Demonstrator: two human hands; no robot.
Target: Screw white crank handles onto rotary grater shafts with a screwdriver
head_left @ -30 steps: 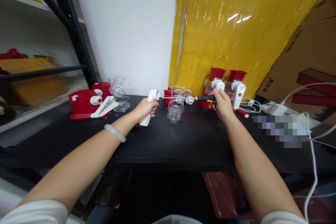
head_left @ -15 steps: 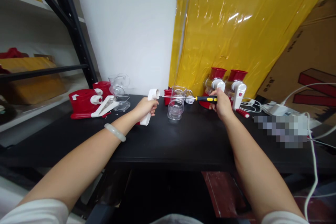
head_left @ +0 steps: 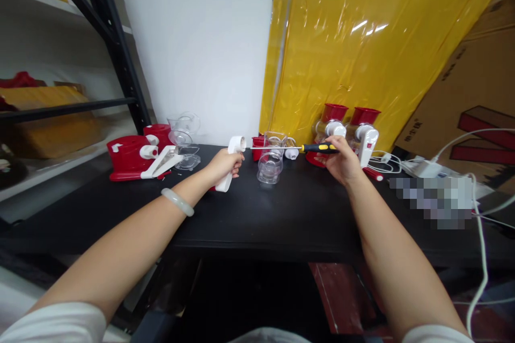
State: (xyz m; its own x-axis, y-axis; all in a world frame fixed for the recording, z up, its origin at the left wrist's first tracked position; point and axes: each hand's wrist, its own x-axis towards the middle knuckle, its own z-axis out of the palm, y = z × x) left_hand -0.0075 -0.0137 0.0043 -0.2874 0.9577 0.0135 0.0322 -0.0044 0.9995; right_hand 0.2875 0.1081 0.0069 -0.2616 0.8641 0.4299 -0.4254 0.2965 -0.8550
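My left hand (head_left: 226, 164) is closed around a white crank handle (head_left: 235, 144), whose round socket end faces right above the black table. A screwdriver (head_left: 321, 148) with a black and yellow grip lies level, its long shaft reaching left so that the tip meets that socket. The fingers of my right hand (head_left: 343, 159) pinch the rear end of the grip. Whether the tip is seated on a screw cannot be made out. Behind the shaft stand clear plastic parts (head_left: 270, 167) and a grater drum with a white end (head_left: 291, 149).
Red grater bases (head_left: 129, 158) and clear plastic housings (head_left: 185, 139) stand at the left. Two assembled rotary graters (head_left: 333, 115) are at the back right, beside white cables and a power strip (head_left: 427, 167). A black shelf frame (head_left: 115, 48) rises at the left; a cardboard box (head_left: 462, 80) leans at the right.
My right hand has shifted slightly to the right along the screwdriver grip, and its fingers have loosened and turned. The left hand and crank handle stay nearly in place.
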